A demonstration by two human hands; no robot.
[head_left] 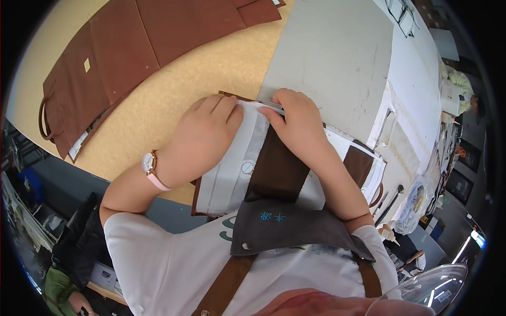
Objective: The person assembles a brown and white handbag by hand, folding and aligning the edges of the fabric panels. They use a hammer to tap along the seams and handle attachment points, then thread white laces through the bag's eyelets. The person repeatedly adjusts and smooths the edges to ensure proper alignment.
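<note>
A bag piece (224,181) with a pale grey lining and brown edges lies in front of me at the table's near side. A dark brown band (279,163) runs down its middle, and a round, light disc (247,168) sits beside that band. My left hand (208,126) is curled over the far edge of the piece, fingers pressed together. Close beside it, my right hand (298,118) pinches the same edge between thumb and bent fingers. My hands hide part of this edge.
A large brown bag panel (126,47) with a handle lies at the far left. A grey board (332,47) covers the table on the right. Beyond my right arm are a black-tipped tool (392,203) and a clear plastic bag (414,208). Other people are partly visible at both sides.
</note>
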